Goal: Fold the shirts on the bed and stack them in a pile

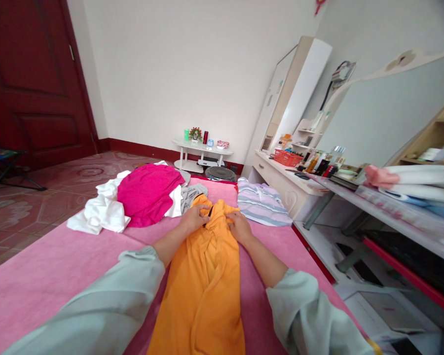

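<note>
The left hand (194, 218) and right hand (239, 226) each pinch the top of the orange shirt (203, 286), keeping it stretched long on the bed (52, 271).

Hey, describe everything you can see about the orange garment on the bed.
The orange garment looks like soft, plain cloth, wrinkled and twisted along its middle. It lies lengthwise on the pink bed, stretching away from the person. At its far end the left hand and right hand each pinch bunched fabric, a small dark patch showing between them. That end lies beside a grey garment.
</note>
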Demonstrator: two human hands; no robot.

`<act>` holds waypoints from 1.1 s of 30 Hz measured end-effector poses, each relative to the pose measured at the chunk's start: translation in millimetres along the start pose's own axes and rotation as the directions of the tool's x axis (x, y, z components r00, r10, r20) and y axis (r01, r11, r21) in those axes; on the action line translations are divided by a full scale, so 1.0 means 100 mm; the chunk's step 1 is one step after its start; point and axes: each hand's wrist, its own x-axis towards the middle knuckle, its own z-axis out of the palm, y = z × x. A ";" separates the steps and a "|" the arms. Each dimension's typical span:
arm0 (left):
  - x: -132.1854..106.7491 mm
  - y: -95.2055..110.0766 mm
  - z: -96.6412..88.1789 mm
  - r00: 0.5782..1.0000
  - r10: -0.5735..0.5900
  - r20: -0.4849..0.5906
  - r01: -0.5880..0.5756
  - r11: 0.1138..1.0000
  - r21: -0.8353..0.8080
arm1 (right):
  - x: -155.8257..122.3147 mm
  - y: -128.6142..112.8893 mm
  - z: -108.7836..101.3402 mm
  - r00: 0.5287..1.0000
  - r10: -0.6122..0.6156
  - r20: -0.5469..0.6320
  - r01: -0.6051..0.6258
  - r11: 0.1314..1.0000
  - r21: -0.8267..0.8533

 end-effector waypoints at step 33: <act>-1.62 0.00 -1.00 0.674 0.544 0.500 -0.620 0.785 -0.019 | -1.77 -0.56 -1.05 0.700 -0.666 0.257 0.585 0.742 0.328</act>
